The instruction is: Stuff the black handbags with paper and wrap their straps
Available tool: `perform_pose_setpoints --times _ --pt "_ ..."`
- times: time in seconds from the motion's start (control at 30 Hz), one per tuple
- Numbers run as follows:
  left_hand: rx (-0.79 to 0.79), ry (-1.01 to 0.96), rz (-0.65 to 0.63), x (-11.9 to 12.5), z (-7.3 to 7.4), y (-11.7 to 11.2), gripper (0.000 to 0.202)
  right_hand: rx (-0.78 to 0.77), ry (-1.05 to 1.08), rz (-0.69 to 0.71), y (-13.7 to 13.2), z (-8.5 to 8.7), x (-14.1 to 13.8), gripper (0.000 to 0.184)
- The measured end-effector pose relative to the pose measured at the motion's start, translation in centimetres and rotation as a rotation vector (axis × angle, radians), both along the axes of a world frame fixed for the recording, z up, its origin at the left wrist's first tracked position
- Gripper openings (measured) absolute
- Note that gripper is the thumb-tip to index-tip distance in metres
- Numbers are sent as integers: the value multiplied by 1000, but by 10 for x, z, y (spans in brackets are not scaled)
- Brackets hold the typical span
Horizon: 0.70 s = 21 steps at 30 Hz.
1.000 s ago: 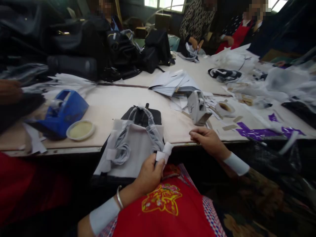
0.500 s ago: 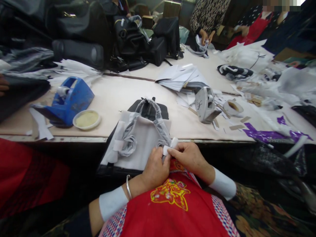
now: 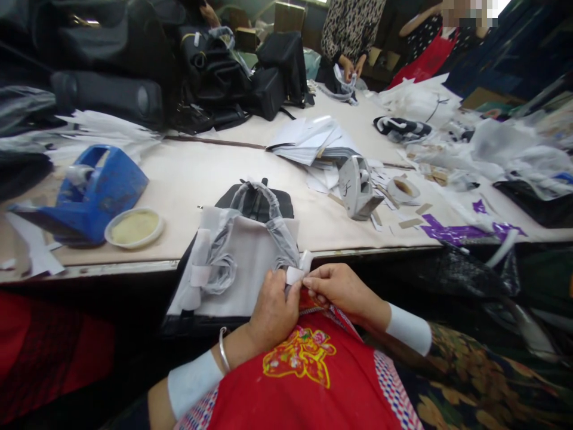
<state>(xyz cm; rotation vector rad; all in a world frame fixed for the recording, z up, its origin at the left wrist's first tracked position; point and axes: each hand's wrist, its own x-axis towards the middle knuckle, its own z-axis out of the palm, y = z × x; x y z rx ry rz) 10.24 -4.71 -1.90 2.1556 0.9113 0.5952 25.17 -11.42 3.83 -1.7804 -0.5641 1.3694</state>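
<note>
A black bag (image 3: 283,205) leans against the table edge in front of me, its front covered by a pale foam sheet (image 3: 250,251). Its strap (image 3: 278,230) is wrapped in clear plastic and loops over the sheet. At the bag's lower right, my left hand (image 3: 274,310) is closed around the bundled strap. A white paper strip (image 3: 294,275) goes over that bundle, and the fingertips of my right hand (image 3: 344,291) pinch together at its right end. A similar white band (image 3: 200,276) surrounds the plastic-wrapped bundle on the left side.
A blue tape dispenser (image 3: 105,191) and a shallow dish of pale yellow material (image 3: 135,229) stand at left. Beyond the bag are a paper stack (image 3: 313,143), a grey dispenser (image 3: 356,190) and a tape roll (image 3: 403,189). Black bags (image 3: 215,71) crowd the back; two people work across the table.
My view has shifted, so the table things sit further left. My right fingers have moved off the top of the strip to its right end; my left hand keeps its hold.
</note>
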Motion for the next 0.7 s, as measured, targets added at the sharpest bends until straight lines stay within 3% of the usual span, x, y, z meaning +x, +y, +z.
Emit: perform_pose_setpoints --times 0.13,0.27,0.5,0.7 --pt "-32 -15 -9 0 4 1 13 43 18 -32 1 8 -3 14" --pt "-134 -40 -22 -2 11 4 17 72 -51 -33 0 3 -1 17" --pt "-663 -137 -101 -10 25 9 31 303 58 -23 3 -14 3 28" --pt "-862 -210 -170 -14 41 13 44 369 127 -23 8 -24 3 32"
